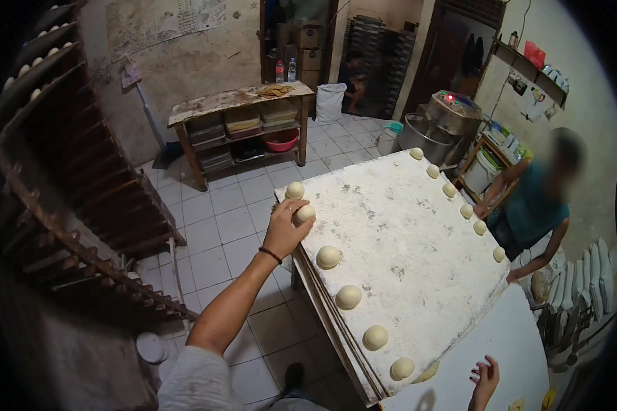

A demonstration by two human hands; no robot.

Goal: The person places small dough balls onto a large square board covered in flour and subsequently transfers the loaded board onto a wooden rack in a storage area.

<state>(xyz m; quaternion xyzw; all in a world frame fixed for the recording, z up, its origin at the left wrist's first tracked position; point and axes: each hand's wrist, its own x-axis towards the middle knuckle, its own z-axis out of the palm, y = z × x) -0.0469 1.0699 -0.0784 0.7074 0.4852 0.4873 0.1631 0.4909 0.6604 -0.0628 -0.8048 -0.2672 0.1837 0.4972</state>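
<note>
My left hand (285,227) reaches to the far left corner of a floured board (397,240), its fingers closed round a pale dough ball (306,214). Just beyond it sits another dough ball (295,190). Several more, such as one dough ball (348,297), line the board's left edge toward me. A second row, with a dough ball (467,210) in it, runs along the right edge. My right hand (485,380) hovers over a white tabletop (493,335) at the lower right, empty, with its fingers apart and slightly bent.
More boards (336,318) are stacked under the floured one. A co-worker (538,198) stands at its right side, one hand near the edge. A dark rack (82,205) fills the left. Beyond are a wooden table (240,103), a mixer (432,127) and a white sack (330,103).
</note>
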